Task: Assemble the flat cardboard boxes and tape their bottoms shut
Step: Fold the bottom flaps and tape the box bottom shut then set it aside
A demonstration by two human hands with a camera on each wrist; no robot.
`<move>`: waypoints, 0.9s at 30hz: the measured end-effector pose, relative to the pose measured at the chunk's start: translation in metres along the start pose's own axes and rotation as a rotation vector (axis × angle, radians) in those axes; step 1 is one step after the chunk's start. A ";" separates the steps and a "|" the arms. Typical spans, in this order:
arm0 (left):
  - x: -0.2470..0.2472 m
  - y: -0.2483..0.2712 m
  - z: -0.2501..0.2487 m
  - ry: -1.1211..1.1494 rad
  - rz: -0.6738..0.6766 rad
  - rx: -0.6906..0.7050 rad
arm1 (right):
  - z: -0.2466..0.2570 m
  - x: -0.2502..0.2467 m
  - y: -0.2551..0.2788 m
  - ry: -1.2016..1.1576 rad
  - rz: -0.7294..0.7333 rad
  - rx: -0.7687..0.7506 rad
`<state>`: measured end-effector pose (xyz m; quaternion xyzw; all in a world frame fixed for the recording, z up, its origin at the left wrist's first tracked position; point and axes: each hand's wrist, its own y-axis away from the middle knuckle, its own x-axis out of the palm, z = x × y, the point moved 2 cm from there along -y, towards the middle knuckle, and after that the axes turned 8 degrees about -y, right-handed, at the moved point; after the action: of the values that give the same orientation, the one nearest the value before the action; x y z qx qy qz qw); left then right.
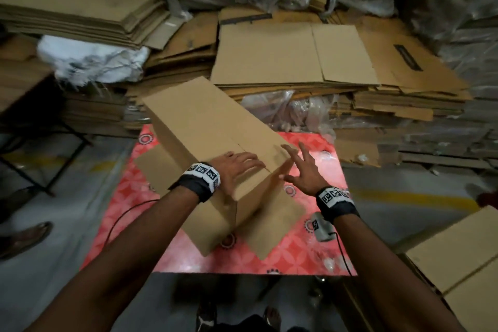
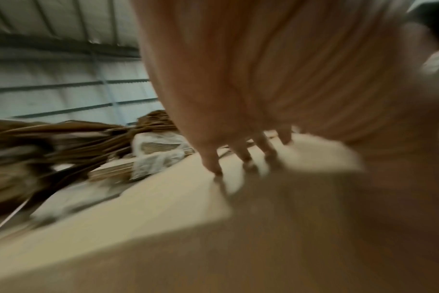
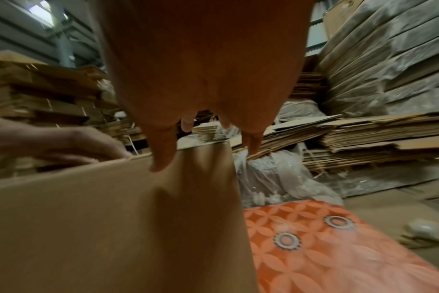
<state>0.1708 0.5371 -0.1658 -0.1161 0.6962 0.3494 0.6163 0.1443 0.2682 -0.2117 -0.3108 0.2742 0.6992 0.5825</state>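
A brown cardboard box [image 1: 204,127] lies tilted on the red patterned table [image 1: 318,250], its flaps at the near end. My left hand [image 1: 237,167] lies flat on the top panel, fingers spread and pressing near a flap seam; in the left wrist view its fingertips [image 2: 214,168] touch the box [image 2: 163,208]. My right hand [image 1: 303,167] is open with fingers splayed at the box's right edge, against a side flap [image 1: 277,172]. In the right wrist view its thumb [image 3: 163,154] meets the upper edge of the box [image 3: 113,218]. One flap [image 1: 272,226] hangs down onto the table.
Stacks of flat cardboard [image 1: 296,59] fill the back, some under plastic wrap [image 1: 285,108]. More flat cardboard [image 1: 75,8] is piled at the left above a white sack [image 1: 91,62]. A grey tape dispenser [image 1: 322,226] rests on the table by my right wrist. An assembled box [image 1: 463,256] stands at right.
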 end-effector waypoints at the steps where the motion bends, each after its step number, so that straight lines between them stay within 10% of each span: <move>1: 0.001 0.003 0.004 0.119 0.022 -0.028 | 0.005 0.003 -0.007 -0.016 0.009 0.002; 13: 0.053 0.009 -0.009 0.407 -0.618 -0.402 | 0.022 0.010 -0.021 -0.217 -0.067 -0.022; 27: 0.054 0.004 -0.009 0.228 -0.578 -0.347 | -0.005 0.017 -0.050 -0.977 -0.546 0.487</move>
<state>0.1493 0.5489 -0.2156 -0.4496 0.6289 0.2586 0.5792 0.1922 0.2843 -0.2285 0.1290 0.0379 0.5036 0.8534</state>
